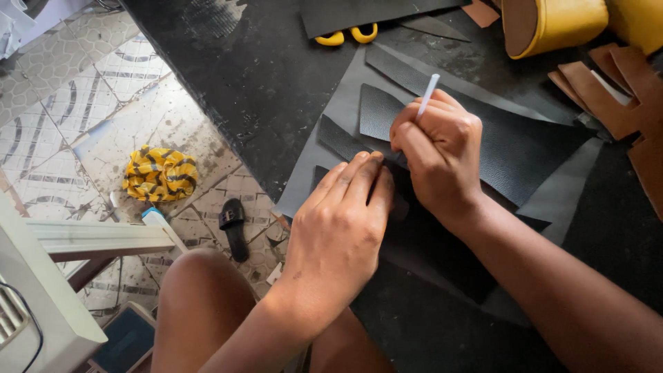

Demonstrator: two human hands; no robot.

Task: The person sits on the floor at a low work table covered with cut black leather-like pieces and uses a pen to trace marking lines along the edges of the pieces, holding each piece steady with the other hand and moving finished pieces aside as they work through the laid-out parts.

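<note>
Black leather piece (514, 148): lies flat on the dark table (255, 76).
Right hand (442, 155): pinches a white pen (428, 93).
Left hand (342, 221): fingers together, pressing the leather down.

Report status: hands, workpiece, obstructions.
Right hand grips white pen. Left hand flat on black leather pieces. Nothing blocking.

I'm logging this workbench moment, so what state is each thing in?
Right hand: closed around the white pen.
White pen: tilted, tip hidden behind the hand.
Left hand: flat, fingers pressing the black leather pieces.
Black leather pieces: lying flat, overlapping.
Yellow-handled scissors: mostly hidden under a dark sheet.
Black sandal: on the floor.
</note>
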